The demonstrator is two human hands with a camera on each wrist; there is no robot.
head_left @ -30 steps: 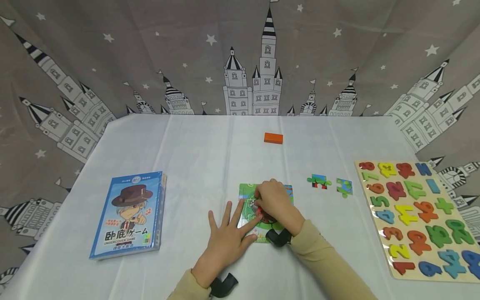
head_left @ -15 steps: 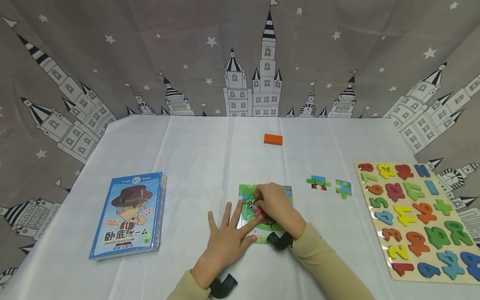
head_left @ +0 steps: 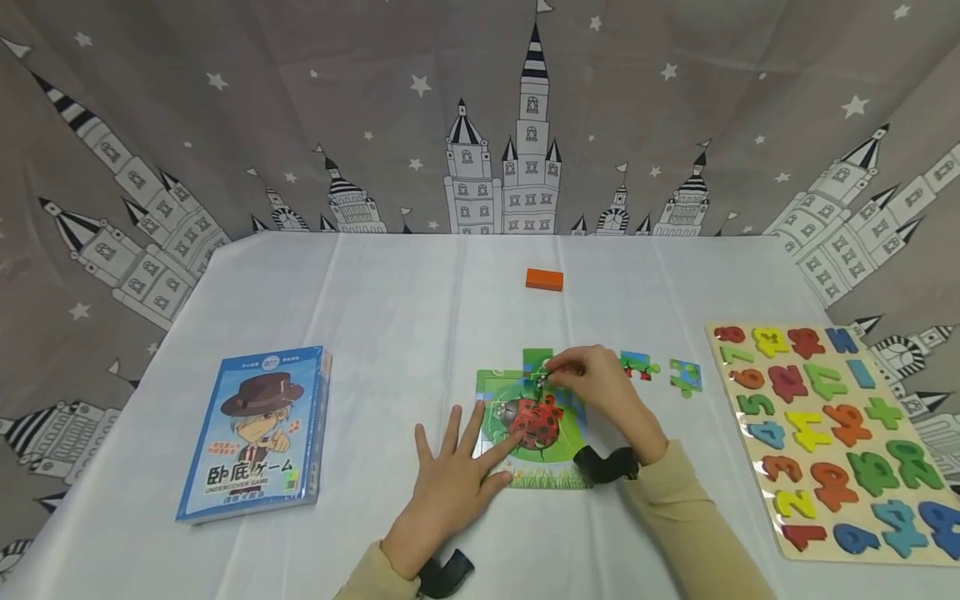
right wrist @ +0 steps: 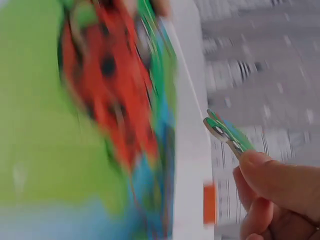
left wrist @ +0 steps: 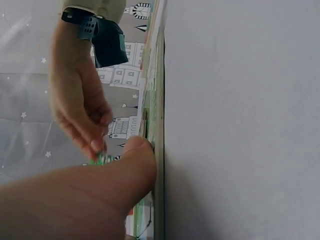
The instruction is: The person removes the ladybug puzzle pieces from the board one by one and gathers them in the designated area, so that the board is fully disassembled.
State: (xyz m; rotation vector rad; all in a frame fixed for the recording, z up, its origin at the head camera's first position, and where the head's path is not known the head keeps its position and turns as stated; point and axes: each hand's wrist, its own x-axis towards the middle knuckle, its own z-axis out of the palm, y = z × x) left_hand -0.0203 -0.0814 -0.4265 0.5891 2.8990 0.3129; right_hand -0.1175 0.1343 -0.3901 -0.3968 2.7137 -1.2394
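Observation:
A ladybug jigsaw puzzle [head_left: 551,479] lies flat in its board near the table's front. My right hand [head_left: 603,387] pinches a green puzzle piece [head_left: 534,360] between thumb and fingertips, raised over the puzzle's upper edge. The right wrist view shows that piece [right wrist: 227,134] tilted edge-on, above the blurred ladybug picture [right wrist: 107,95]. My left hand [head_left: 453,483] lies with fingers spread, index and middle fingertips at the board's left edge, ring finger reaching over the ladybug. In the left wrist view its thumb [left wrist: 125,170] is beside the board's edge [left wrist: 160,125].
Two loose puzzle pieces [head_left: 637,364] lie right of the puzzle. An orange block [head_left: 544,279] is farther back. At the left stands a blue boxed card game [head_left: 255,433]; at the right, a wooden number board [head_left: 787,533]. Behind hangs a grey castle-print curtain [head_left: 337,100].
My right hand has risen off the ladybug and moved up and to the right, with a green puzzle piece now in its pinch. The left hand has stayed in place.

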